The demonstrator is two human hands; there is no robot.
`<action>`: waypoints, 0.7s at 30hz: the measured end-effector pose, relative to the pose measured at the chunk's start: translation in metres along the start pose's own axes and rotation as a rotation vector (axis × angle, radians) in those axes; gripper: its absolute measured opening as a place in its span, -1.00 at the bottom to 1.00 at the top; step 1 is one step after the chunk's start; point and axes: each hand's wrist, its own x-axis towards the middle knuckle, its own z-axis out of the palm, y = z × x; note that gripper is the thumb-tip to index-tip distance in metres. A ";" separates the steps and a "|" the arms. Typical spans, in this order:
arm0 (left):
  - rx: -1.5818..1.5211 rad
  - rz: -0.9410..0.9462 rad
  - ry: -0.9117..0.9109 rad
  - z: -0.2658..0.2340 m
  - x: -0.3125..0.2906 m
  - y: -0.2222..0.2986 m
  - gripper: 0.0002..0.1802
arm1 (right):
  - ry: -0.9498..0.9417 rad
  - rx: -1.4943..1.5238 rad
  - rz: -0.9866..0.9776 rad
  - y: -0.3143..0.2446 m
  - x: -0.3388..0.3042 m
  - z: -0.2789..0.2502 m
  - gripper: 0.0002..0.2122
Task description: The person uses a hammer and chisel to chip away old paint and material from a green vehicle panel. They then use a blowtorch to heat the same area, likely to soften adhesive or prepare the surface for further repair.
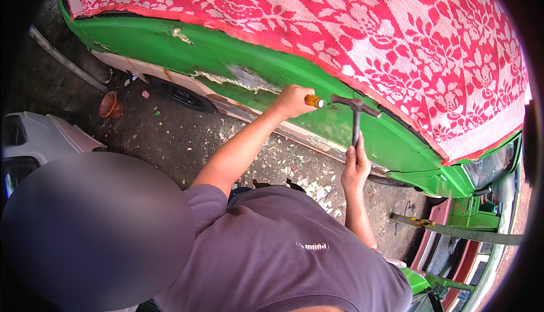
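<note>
Resting on the littered floor (161, 136), at left in the head view, is an orange pot (110, 107), its contents too small to make out. The left hand (290, 102) is clenched around an amber-handled tool (313, 101) beside a green vehicle (153, 35). The right hand (357, 163) grips a hammer (356, 122) low on its shaft; the hammer's head extends beyond that hand, near the tool's butt. A red-and-white floral cloth (340, 20) drapes the vehicle.

This looks like a vehicle-repair workshop. A green vehicle (266, 60) shows bare patches (252, 78). Pale flakes (318, 193) litter the dark floor (170, 150) (a hammer (356, 120) is out, too).
</note>
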 end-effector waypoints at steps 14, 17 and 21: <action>0.016 0.043 -0.015 0.004 -0.011 -0.002 -0.69 | -0.043 -0.175 -0.019 -0.001 0.000 0.004 -0.61; -0.009 0.062 0.013 0.001 -0.018 -0.005 -0.70 | 0.097 0.084 -0.006 0.007 -0.007 -0.001 -0.59; 0.033 0.072 0.029 -0.001 -0.010 0.000 -0.73 | 0.003 -0.182 -0.198 0.022 -0.007 0.014 -0.59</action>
